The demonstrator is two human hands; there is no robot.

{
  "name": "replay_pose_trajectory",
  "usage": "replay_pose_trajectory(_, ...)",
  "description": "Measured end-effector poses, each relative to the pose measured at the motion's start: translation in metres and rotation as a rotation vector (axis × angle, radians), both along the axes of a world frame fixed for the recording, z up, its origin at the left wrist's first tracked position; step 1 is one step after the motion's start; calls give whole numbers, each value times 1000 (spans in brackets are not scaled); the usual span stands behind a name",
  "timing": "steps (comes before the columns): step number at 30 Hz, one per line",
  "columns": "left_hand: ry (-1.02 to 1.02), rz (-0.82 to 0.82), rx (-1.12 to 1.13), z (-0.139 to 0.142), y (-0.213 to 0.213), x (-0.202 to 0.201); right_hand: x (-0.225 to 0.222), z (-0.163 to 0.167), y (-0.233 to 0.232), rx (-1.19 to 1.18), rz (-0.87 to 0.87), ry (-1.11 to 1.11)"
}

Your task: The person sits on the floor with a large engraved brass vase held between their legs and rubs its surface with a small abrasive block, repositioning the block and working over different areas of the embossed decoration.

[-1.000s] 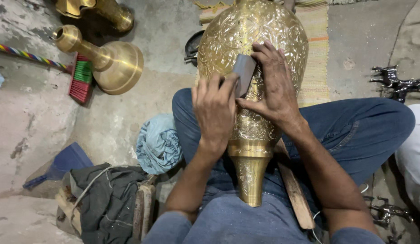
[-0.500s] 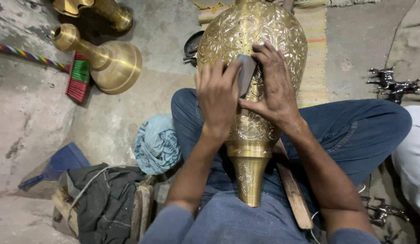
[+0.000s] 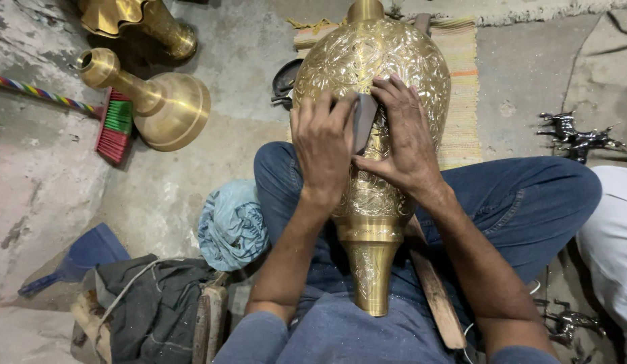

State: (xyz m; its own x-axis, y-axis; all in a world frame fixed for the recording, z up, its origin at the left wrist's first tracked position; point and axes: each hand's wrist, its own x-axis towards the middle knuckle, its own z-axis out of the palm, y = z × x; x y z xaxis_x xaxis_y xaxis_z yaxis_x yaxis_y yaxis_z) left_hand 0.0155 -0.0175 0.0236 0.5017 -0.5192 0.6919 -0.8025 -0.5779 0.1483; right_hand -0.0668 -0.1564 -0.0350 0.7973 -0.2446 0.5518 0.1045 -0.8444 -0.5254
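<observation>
Large engraved brass vase (image 3: 387, 74) lying across the lap on blue jeans (image 3: 529, 202), belly away from the body, narrow neck toward the waist. Left hand (image 3: 325, 145) flat on the belly, fingers together and pressing on a small grey abrasive pad (image 3: 365, 121); right hand (image 3: 406, 138) beside it, fingers spread a little over the relief, thumb steadying the pad's lower edge. Pad pinned between both hands against the metal, not lifted. Belly already bright and shining all over, neck smoother and a bit duller; probably most of the rubbing done on the visible side, underside hidden, so impossible to judge there. Compared with half a second ago: left hand slid slightly toward the pad, now covering more of it; vase itself unmoved. Around: plain brass vase (image 3: 158, 104) on its side on the concrete floor (image 3: 50, 182), red and green brush (image 3: 114, 125), crumpled blue cloth (image 3: 232, 226), wooden stick (image 3: 431, 293) under the right forearm, dark metal horse figurine (image 3: 576, 135).
</observation>
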Motion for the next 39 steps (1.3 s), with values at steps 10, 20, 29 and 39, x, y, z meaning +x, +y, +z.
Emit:
replay_pose_trajectory(10, 123, 28, 47, -29, 28, -18, 2, -4, 0, -40, -5, -29)
replay_pose_trajectory(20, 130, 32, 23, -17, 35, -28, 2, 3, 3, -27, -13, -15)
replay_pose_trajectory(29, 6, 7, -4, -8, -4, 10, 1, 3, -1, -28, 0, -19)
replay_pose_trajectory(39, 60, 37, 4, -28, 24, -9, 1, 4, 2, -22, 2, -56)
